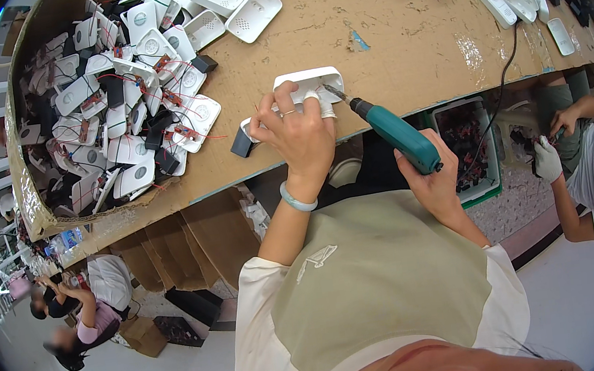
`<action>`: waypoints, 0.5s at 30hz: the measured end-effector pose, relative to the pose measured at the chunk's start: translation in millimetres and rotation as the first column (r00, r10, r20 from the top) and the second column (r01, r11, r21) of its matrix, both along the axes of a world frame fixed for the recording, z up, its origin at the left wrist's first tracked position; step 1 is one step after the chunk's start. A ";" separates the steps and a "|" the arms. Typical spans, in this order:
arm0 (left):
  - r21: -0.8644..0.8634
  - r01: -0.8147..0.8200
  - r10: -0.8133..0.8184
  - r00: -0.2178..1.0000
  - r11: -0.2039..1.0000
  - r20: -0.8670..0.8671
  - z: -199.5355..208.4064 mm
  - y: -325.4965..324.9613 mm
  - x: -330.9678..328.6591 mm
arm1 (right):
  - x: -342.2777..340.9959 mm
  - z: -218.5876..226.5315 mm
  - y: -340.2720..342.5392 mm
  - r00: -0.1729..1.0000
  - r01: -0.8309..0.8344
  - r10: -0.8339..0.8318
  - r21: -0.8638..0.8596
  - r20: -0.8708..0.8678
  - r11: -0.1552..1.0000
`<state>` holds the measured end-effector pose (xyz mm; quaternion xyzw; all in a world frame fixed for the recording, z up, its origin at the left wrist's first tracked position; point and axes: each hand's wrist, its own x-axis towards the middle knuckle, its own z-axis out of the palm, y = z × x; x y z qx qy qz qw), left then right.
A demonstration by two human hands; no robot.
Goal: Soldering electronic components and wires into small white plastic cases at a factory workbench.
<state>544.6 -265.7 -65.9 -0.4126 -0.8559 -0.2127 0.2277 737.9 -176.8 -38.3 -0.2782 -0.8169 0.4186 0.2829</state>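
My left hand (300, 137), its fingers bent, grips a white plastic housing (332, 75) near the front edge of the cardboard-covered table (413, 45). Part of the housing is hidden under those fingers. A teal electric screwdriver (398, 132) is gripped by its rear end in my right hand (433, 176). Its bit points up and left into the housing, beside my left fingertips; I cannot make out a screw there. Close to my left wrist, a small black block (241, 145) lies at the table edge.
A large cardboard box (36, 206) on the left holds many white covers with red wires and black blocks. More white housings (254, 14) lie along the far side. A dark cord (509, 67) crosses the right edge. Below stands a green-rimmed crate (487, 195). Co-workers sit on both sides.
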 end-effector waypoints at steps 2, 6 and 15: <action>0.001 -0.003 0.003 1.000 1.000 -0.002 0.0 0.4 0.4 | -0.2 0.7 0.1 1.000 -0.012 0.012 -0.009 -0.014 1.000; 0.006 -0.008 0.008 1.000 1.000 0.001 -0.5 0.9 0.6 | 3.7 0.5 0.7 0.999 -0.016 0.017 -0.024 0.048 1.000; -0.015 -0.009 0.010 1.000 1.000 0.018 3.3 1.1 2.1 | 6.4 4.9 -4.0 0.999 0.002 -0.005 -0.064 -0.052 0.998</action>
